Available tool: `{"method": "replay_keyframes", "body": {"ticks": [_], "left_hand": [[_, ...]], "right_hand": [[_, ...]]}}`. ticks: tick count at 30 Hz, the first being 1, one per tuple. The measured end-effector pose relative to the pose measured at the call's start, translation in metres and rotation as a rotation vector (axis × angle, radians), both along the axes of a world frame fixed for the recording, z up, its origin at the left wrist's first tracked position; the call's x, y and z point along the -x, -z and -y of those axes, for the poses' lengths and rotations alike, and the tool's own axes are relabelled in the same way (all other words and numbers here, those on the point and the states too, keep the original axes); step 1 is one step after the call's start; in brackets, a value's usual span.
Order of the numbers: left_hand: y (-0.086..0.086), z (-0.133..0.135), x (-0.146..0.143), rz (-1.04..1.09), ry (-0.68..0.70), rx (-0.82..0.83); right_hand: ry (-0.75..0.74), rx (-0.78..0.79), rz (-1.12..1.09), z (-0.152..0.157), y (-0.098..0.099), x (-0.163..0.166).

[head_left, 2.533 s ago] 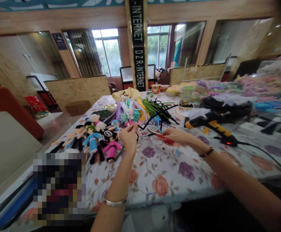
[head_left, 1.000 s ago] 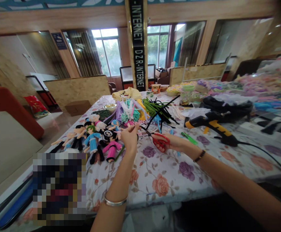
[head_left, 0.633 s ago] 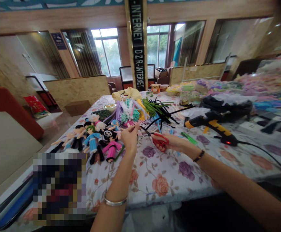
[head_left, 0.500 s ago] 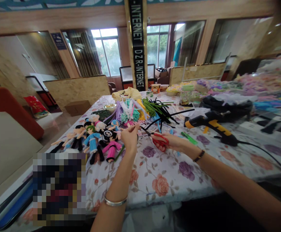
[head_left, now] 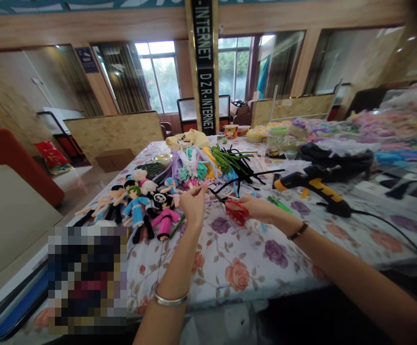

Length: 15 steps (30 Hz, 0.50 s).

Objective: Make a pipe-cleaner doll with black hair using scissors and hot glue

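Note:
My right hand (head_left: pixel 256 209) grips a pair of scissors (head_left: pixel 237 213) by their red handles, with the dark blades pointing left. Close to the blade tips, my left hand (head_left: pixel 193 205) is closed in a pinch; whatever sits between its fingertips is too small to make out. Just behind both hands lie loose black pipe cleaners (head_left: pixel 242 179) and a heap of teal, lilac, yellow and green ones (head_left: pixel 194 167). Left of my left hand rests a group of small pipe-cleaner dolls, among them one in a pink robe (head_left: pixel 165 224) and one in blue (head_left: pixel 136 211).
A black and yellow glue gun (head_left: pixel 312 187) lies to the right, its cable running off the table edge. Green sticks (head_left: pixel 280 204) are near my right wrist. Farther right are a black bag (head_left: pixel 337 158) and pastel bundles (head_left: pixel 391 127). A flowered cloth (head_left: pixel 242 273) covers the table.
The scissors and my right hand have shifted very slightly. The right end of a long black pipe cleaner behind them has dipped a little. My left hand stays in about the same place.

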<state>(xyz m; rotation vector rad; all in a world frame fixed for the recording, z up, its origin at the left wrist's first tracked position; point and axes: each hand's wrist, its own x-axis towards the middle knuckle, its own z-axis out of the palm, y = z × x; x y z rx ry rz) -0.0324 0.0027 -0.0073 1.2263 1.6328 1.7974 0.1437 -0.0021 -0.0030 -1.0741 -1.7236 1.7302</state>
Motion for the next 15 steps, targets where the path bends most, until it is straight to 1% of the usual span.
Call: {"method": "replay_keyframes", "body": {"ticks": [8, 15], "left_hand": [[-0.007, 0.007, -0.002, -0.048, -0.006, -0.019], [-0.019, 0.019, -0.003, -0.278, -0.077, 0.013]], "right_hand": [[-0.063, 0.119, -0.028, -0.004, -0.001, -0.003], [-0.099, 0.196, -0.012, -0.005, -0.008, -0.001]]}}
